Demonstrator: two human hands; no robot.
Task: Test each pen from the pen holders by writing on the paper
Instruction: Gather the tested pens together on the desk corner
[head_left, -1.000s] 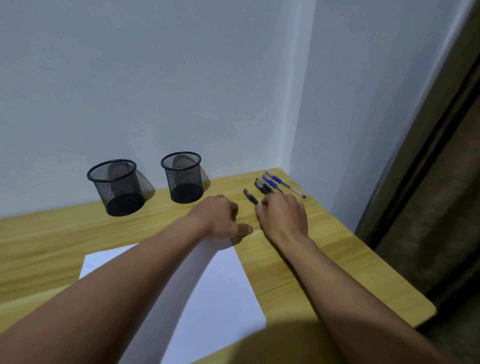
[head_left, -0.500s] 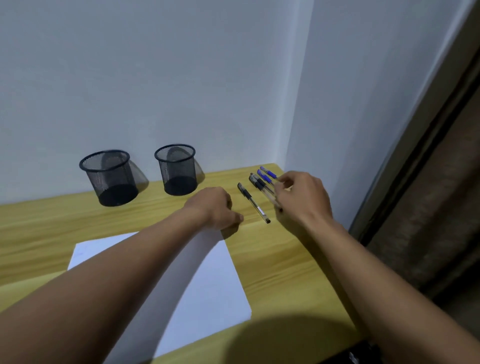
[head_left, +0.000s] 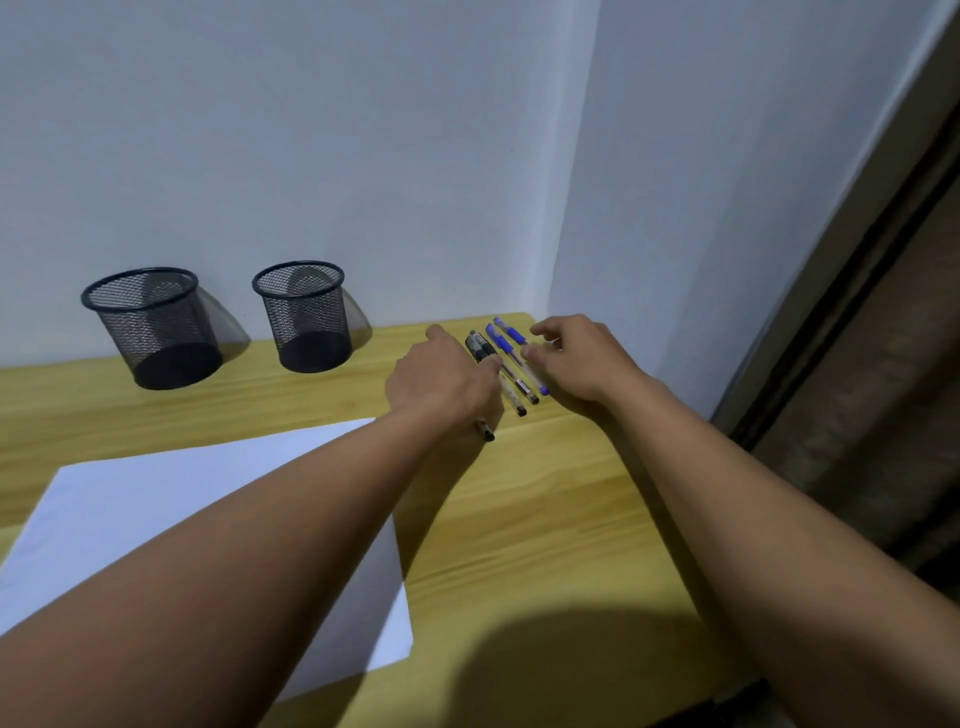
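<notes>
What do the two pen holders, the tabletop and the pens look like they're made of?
Left pen holder and right pen holder: likely black-painted metal mesh, matte; the wall shows through the weave. Tabletop: light wood or wood-look laminate, grain lines visible, low sheen. Pens: probably plastic, clear barrels with blue or black grips.

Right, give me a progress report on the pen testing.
Done: both holders look empty; the pens lie in a row on the desk. In hand: the left hand covers one black pen, the right hand is at the blue pens; grips unclear. Left: the paper shows no marks where visible, so the writing seems still to do.
</notes>
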